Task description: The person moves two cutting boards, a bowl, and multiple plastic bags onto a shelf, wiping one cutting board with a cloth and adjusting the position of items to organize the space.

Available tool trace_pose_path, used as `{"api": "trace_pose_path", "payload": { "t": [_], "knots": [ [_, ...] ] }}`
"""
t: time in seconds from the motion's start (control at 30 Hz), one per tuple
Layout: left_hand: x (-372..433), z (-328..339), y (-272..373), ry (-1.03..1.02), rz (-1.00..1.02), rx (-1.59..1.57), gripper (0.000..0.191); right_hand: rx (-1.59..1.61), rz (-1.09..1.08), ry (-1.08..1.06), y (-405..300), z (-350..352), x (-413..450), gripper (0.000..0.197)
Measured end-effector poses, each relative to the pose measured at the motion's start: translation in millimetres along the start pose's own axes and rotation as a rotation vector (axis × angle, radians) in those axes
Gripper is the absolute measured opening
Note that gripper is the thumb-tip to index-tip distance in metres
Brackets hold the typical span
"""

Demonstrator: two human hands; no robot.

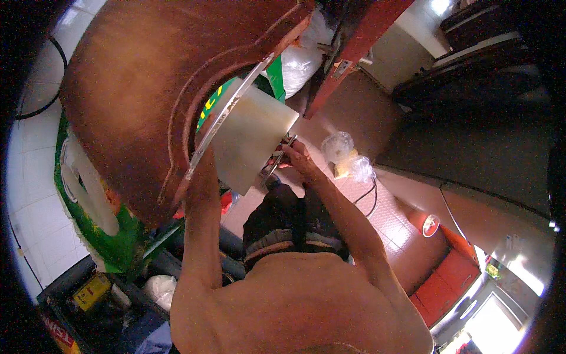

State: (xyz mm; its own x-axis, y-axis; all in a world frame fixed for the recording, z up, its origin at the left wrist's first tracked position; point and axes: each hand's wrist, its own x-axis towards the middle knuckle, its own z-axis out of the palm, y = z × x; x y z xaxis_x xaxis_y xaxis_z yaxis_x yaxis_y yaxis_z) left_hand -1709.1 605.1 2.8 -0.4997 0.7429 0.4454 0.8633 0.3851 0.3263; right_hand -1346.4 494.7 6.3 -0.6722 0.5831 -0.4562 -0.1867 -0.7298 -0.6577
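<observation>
In front of my torso stands a pale, box-like piece (pixel 256 128) with smooth cream faces. A long whitish strip (pixel 225 110) with dark marks runs along its left side. My right hand (pixel 297 155) grips a thin metal fitting (pixel 277 166) at the lower right end of the pale piece; the fitting's exact kind is unclear. My left forearm (pixel 201 221) reaches up to the strip, and the hand behind it is mostly hidden. A large brown wooden panel (pixel 128 79) with a curved, moulded edge leans over the left side, close to the strip.
Filled clear plastic bags (pixel 338 146) and a dark cable (pixel 369 199) lie on the tiled floor at right. A red post (pixel 340 66) rises beyond my hands. At lower left, a dark bin (pixel 101 318) holds a yellow box (pixel 92 292). Red cabinets (pixel 451 278) stand at lower right.
</observation>
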Motion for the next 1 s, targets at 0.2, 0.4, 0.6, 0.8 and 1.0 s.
{"api": "trace_pose_path", "payload": {
  "t": [0.2, 0.4, 0.6, 0.8, 1.0],
  "knots": [
    [-101, 8, 75, -0.195, 0.009, -0.304, 0.016, -0.402, -0.242, -0.056, 21, -15, 12, 0.036],
    [-123, -51, 94, -0.365, 0.368, -0.250, 0.021, -0.472, -0.257, -0.011, 29, -26, 14, 0.035],
    [6, -48, -75, -0.298, -0.099, 0.094, 0.039, -0.197, -0.105, -0.082, 66, -52, 41, 0.061],
    [-19, -13, 8, -0.078, 0.041, 0.103, 0.031, -0.505, -0.227, -0.066, 88, -87, 58, 0.063],
    [-140, -40, 139, -0.332, 0.208, -0.162, 0.024, -0.491, -0.334, 0.007, 51, -44, 26, 0.032]
  ]
}}
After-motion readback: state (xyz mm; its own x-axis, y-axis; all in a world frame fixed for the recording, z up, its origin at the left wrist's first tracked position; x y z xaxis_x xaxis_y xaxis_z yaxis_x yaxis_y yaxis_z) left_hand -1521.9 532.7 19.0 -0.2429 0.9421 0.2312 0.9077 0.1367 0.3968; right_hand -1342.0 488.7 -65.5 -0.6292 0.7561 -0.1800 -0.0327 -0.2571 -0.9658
